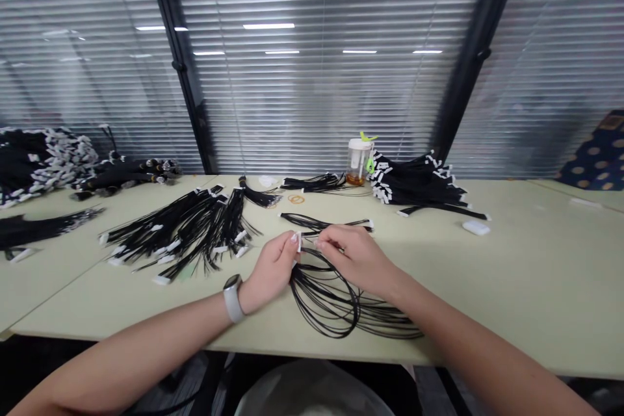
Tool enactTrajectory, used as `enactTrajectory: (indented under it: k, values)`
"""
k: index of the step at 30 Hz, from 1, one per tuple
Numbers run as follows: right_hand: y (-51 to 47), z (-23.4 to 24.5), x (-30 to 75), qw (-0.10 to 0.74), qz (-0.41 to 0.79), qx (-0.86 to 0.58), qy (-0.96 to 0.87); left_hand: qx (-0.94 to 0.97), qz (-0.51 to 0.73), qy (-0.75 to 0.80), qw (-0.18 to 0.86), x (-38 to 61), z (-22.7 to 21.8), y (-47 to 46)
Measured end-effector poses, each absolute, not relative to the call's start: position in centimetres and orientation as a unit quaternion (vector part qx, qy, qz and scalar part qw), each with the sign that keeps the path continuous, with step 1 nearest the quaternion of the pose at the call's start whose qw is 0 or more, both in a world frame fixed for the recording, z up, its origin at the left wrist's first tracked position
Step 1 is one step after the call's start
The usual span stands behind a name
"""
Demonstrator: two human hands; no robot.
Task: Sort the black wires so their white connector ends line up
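Note:
My left hand (pixel 273 265), with a grey-banded watch (pixel 234 299) on its wrist, pinches a white connector (pixel 298 242) between thumb and fingers. From that connector a harness of thin black wires (pixel 324 322) loops down over the table and runs right under my right forearm. Just right of the connector, my right hand (pixel 353 253) has its thumb and forefinger pressed together at a wire end; the tip itself is too small to make out. Behind my hands lies another black wire harness (pixel 322 222) with white ends.
Bundles of black wires (pixel 180 231) with white connectors spread at left. A larger pile (pixel 419 179) sits back right, beside a lidded jar (pixel 357 162). Rubber bands (pixel 296 199) and a small white box (pixel 476 227) lie on the table. Blinds stand behind; a bin (pixel 312 393) is below the front edge.

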State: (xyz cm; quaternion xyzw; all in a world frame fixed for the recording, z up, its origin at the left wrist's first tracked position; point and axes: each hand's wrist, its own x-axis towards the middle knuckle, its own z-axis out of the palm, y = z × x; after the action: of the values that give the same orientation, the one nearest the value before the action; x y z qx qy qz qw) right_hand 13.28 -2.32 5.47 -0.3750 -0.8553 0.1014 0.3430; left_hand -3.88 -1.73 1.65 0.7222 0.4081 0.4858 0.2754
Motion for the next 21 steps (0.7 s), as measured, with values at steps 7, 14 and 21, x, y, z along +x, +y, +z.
enactTrajectory:
  k: [7,14,21]
  values:
    - [-2.07,5.34,13.36,0.343,0.139,-0.377,-0.849,0.720,0.483,0.409,0.284,-3.79,1.87,-1.85]
    - [-1.81,4.82,13.34,0.348,0.095,-0.404,-0.841,0.735,0.466,0.399,0.288,-3.93,1.65,-1.84]
    - [-1.70,4.75,13.09,0.341,0.062,-0.370,-0.862,0.743,0.465,0.399,0.271,-3.55,1.32,-1.80]
